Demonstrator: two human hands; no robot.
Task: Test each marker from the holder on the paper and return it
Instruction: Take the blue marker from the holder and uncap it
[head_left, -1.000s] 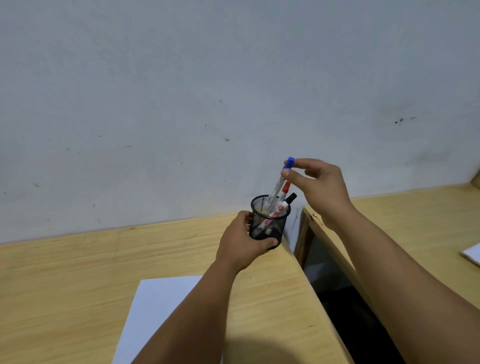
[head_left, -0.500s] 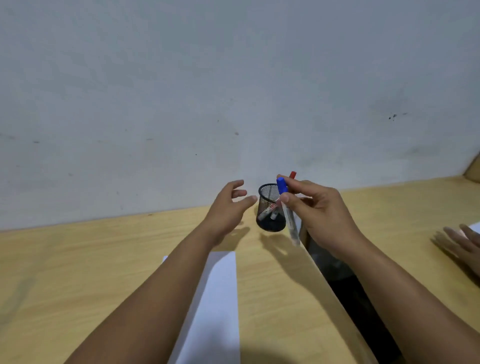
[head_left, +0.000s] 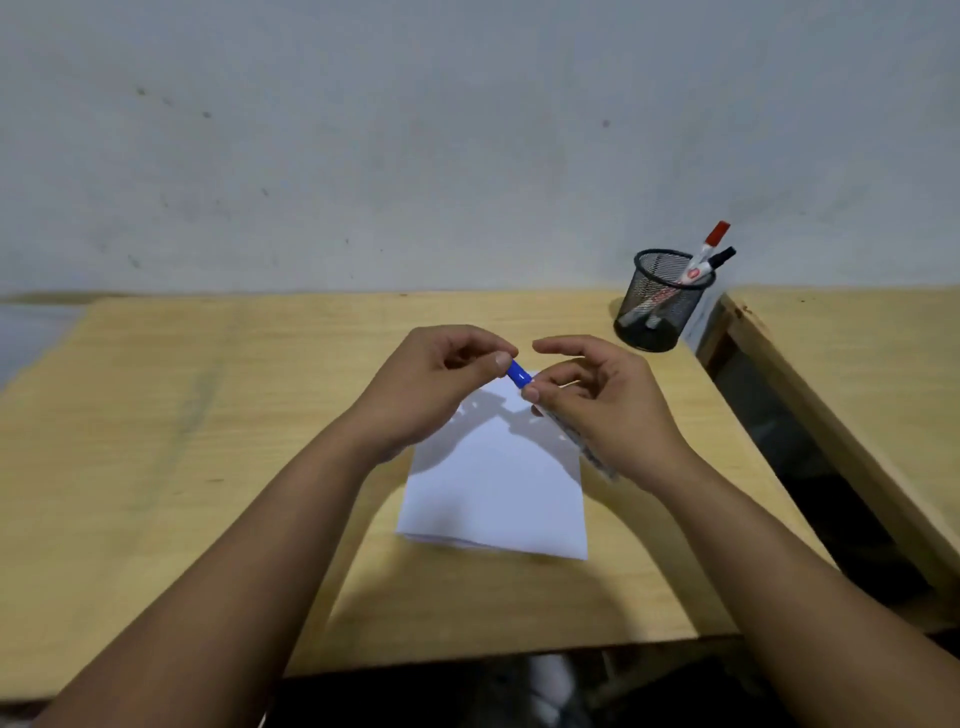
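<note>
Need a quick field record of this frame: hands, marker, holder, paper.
left hand: pinches blue cap
right hand: holds blue marker barrel
cap: still on the marker
holder: black mesh, on the table, far right corner
in holder: red marker, black marker
paper: white, under the hands, no marks visible

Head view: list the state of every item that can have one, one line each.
blue marker: capped, held over the paper
left hand: pinches the blue cap
right hand: grips the marker barrel
holder: upright on the desk
red marker: capped, in holder
black marker: capped, in holder
paper: flat, unmarked
</note>
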